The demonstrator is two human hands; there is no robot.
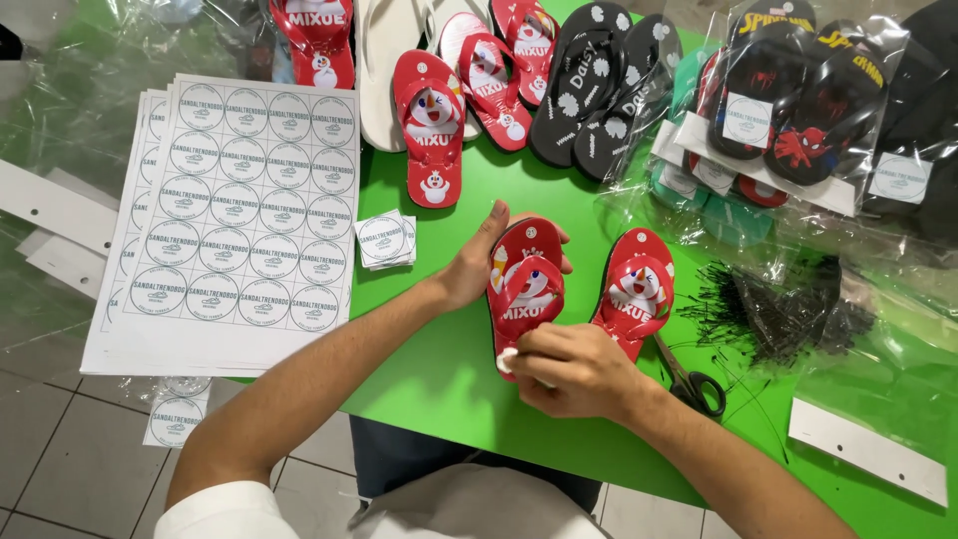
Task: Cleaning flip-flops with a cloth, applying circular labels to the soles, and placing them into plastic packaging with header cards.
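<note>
Stickers, round, on white sheets (235, 210) left of held red sandal (526, 279).

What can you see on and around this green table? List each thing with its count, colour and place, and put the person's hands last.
Held flip-flop: one, red, table centre.
Loose flip-flop: one, red, right of it.
Red flip-flops: several, top centre.
White flip-flops: a pair, top.
Black flip-flops: two, top right of centre.
Bagged flip-flops: several, mostly black, top right.
Sticker sheets: a stack, white, left.
Cut stickers: small pile, beside the sheets.
Scissors: one, black-handled, right.
Black ties: a heap, right.
Table: one, green.
Left hand: holds the flip-flop's side.
Right hand: at its heel.
</note>
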